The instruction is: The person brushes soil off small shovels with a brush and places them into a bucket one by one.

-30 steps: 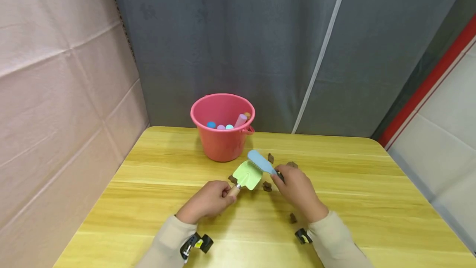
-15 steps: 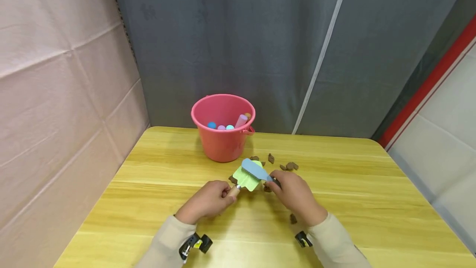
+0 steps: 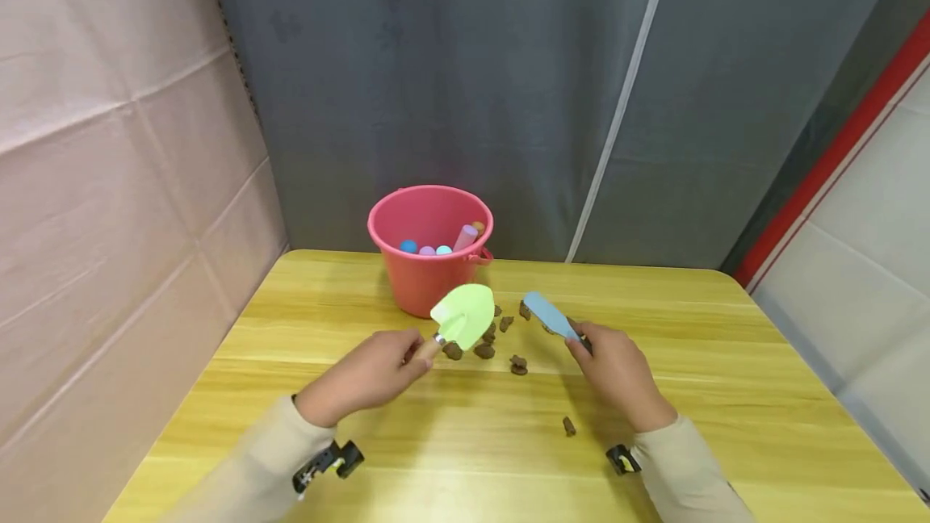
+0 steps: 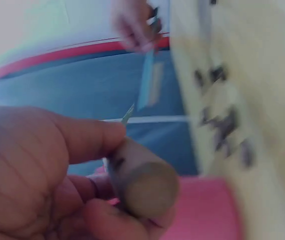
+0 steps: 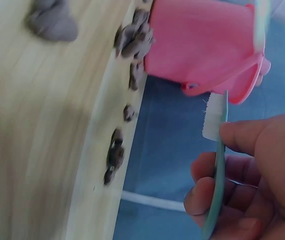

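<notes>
My left hand (image 3: 366, 374) grips a small trowel (image 3: 468, 309) by its wooden handle, whose round end (image 4: 150, 187) faces the left wrist camera. The trowel's light green blade is tilted up over the table in front of the bucket, with no lump showing on it. In my right hand (image 3: 621, 370) is a blue brush (image 3: 548, 313), pinched along its handle. Its short white bristles (image 5: 212, 117) show in the right wrist view, apart from the trowel. Brown lumps (image 3: 518, 365) lie scattered on the wood-look table (image 3: 465, 458) between and beyond both tools.
A pink bucket (image 3: 421, 285) stands at the back of the table, holding a blue ball (image 3: 408, 246), a purple stick (image 3: 466, 238) and other small coloured things. One lone brown lump (image 3: 569, 426) lies nearer the front. A dark curtain (image 3: 436, 63) hangs behind the table.
The brush has left the trowel blade and moved right. My left hand has moved left with the trowel, turning its blade up. Several lumps formerly covered by the tools now show on the table.
</notes>
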The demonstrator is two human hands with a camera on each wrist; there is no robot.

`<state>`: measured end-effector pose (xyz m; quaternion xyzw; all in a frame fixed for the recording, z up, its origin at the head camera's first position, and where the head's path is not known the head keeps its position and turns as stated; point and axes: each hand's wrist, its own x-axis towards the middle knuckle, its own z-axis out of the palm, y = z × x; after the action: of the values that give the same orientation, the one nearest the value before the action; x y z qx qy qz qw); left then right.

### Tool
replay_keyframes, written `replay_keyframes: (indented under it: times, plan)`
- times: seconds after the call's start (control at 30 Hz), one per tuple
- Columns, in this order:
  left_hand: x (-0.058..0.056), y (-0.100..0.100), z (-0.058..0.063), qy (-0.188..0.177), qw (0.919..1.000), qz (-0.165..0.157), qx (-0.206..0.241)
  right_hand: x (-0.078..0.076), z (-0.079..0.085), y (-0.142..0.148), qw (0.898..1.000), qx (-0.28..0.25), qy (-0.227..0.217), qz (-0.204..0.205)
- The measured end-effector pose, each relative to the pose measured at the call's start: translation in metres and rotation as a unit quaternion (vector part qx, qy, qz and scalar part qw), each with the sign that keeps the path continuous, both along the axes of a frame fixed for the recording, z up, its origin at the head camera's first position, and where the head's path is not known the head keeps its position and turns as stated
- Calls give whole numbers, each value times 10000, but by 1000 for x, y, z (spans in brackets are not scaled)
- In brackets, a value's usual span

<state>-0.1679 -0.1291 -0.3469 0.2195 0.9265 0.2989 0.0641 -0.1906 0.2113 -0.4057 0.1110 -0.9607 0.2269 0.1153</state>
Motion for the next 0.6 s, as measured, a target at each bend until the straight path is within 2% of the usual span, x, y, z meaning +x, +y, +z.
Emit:
replay_keyframes:
  times: [0.1,0.17,0.23,0.3,0.37,0.43,0.5,0.6]
  plan:
    - [-6,-18,42,311,9994,173,-25,2,1,10,9999,26,-135,-99]
    - [-14,-31,72,647,9971,407,-67,3,1,14,9998,44,-159,-128]
    - [-26,-43,98,837,9932,802,-64,3,1,18,9998,75,-151,-131]
    - [-41,-51,117,957,9877,1234,-103,3,1,20,9998,101,-141,-138]
    - [-59,-56,127,919,9834,1561,-63,3,1,22,9998,118,-129,-136]
    - [-77,-58,129,817,9798,1826,63,3,1,23,9998,118,-133,-127]
    - [-94,-57,125,746,9770,1987,196,4,0,23,9998,107,-149,-112]
    - [-114,-53,113,724,9734,2123,473,6,-2,22,9997,84,-205,-102]
